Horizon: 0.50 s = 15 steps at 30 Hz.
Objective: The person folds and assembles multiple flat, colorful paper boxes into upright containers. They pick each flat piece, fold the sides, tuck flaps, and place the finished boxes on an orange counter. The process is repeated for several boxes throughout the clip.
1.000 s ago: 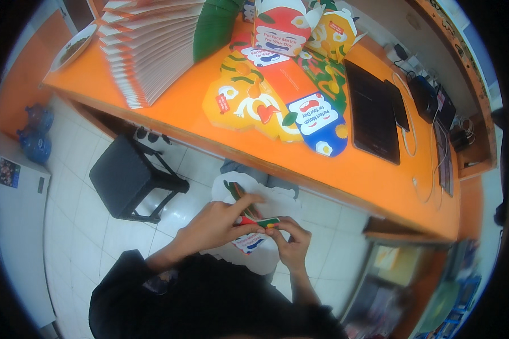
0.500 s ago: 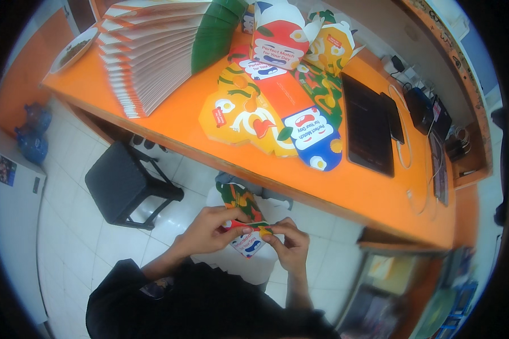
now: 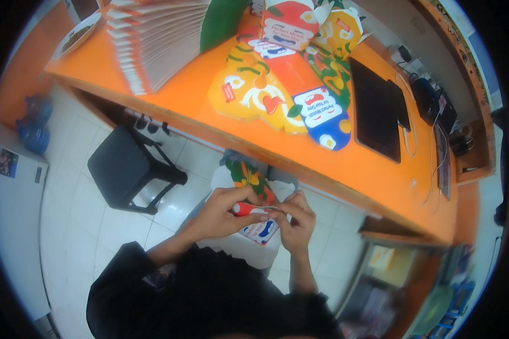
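Over my lap I hold a partly folded printed paper food box (image 3: 246, 176), green patterned at its far part, red and white nearer to me. My left hand (image 3: 220, 213) is closed on its left side, thumb and fingers pinching a folded edge. On the opposite end of that edge, my right hand (image 3: 297, 223) pinches with thumb and forefinger. The fingertips of both hands nearly meet, and they hide part of the fold. A white printed panel hangs below the thumbs.
An orange table (image 3: 175, 116) stretches ahead, bearing a fanned stack of white cartons (image 3: 164, 42), flat yellow box blanks (image 3: 249, 96), a folded red box (image 3: 290, 25), a yellow box (image 3: 340, 34) and a dark tablet (image 3: 373, 110). A black stool (image 3: 127, 169) stands at left.
My view has tilted slightly, so the table sits higher in the picture. My right fingers have shifted inward along the box's fold, closer to my left thumb. Both hands keep hold.
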Tool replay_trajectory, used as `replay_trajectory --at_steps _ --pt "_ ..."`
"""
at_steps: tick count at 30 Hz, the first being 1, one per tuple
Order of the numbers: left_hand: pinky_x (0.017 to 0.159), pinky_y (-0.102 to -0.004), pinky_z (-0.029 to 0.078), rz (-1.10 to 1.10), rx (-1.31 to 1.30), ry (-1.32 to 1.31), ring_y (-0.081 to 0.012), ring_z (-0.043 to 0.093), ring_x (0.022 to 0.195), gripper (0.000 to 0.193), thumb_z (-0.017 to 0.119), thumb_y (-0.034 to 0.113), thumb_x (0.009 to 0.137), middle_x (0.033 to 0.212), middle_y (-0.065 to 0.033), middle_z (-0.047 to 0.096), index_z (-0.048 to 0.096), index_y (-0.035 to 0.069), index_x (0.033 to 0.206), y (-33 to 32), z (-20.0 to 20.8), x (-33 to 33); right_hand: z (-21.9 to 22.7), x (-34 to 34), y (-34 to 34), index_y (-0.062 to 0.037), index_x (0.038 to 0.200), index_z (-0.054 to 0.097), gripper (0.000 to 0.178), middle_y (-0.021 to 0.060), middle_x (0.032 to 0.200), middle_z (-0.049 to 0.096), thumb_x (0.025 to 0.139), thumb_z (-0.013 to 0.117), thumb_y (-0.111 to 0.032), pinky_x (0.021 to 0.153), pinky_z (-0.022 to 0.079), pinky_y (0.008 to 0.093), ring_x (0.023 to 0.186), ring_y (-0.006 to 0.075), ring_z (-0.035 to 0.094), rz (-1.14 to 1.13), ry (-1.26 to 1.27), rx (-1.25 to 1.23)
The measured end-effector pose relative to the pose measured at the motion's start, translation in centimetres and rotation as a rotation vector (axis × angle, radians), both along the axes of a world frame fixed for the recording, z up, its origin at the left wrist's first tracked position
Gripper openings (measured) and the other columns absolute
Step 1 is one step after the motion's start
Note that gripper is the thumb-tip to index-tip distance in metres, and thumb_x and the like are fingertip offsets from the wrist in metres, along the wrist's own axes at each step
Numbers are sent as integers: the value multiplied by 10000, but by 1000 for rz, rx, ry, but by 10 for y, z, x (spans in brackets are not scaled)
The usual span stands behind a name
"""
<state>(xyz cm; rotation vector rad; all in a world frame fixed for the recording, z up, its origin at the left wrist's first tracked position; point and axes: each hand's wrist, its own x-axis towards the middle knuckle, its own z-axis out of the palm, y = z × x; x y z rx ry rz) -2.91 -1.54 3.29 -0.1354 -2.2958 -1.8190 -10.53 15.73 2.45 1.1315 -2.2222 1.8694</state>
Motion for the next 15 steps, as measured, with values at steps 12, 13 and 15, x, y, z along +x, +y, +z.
replay_trajectory --at_steps 12,13,15 --pt "575 -280 458 267 -383 314 -214 618 672 187 766 94 691 843 -50 666 679 110 855 9 -23 13 -13 23 -6 -32 844 699 103 6 806 458 757 745 -60 591 364 218 691 103 425 -127 -326 -61" --pt "582 -284 456 279 -398 296 -218 615 679 175 768 91 684 837 -46 666 678 108 833 9 -23 13 -14 25 -6 -25 855 694 107 12 844 467 760 740 -44 602 394 212 707 94 452 -112 -394 -74" --pt "594 -293 454 300 -425 284 -228 609 693 153 771 84 670 824 -39 667 677 104 789 9 -23 15 -15 27 -7 -8 873 683 113 31 924 479 768 725 -15 642 453 213 744 88 505 -89 -491 -133"
